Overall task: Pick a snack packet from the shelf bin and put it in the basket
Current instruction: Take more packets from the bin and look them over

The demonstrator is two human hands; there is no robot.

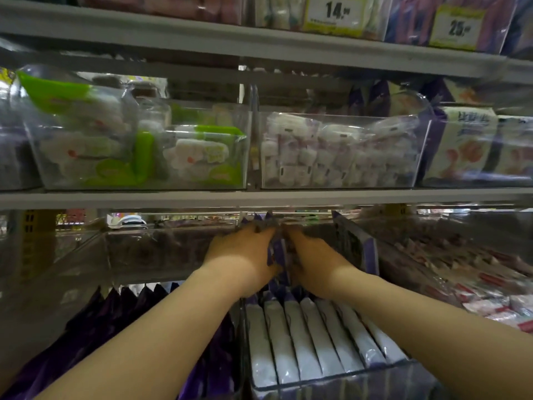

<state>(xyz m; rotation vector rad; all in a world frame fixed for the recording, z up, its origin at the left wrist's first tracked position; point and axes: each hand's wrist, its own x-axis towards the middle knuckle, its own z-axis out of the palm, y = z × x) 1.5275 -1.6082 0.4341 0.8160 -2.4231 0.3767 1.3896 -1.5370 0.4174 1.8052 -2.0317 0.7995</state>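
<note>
Both my hands reach into a clear shelf bin (331, 376) that holds upright purple and white snack packets (305, 336). My left hand (245, 255) and my right hand (311, 261) are close together at the back of the bin. Between them stands a purple packet (276, 252), and the fingers of both hands curl onto its sides. The fingertips are blurred and partly hidden by the packets. No basket is in view.
A bin of dark purple packets (121, 319) is at the lower left. Above, clear bins hold green and white snacks (138, 151) and white sweets (334, 157). Pink and white packets (476, 284) lie at the right. A shelf edge (259, 197) runs just above my hands.
</note>
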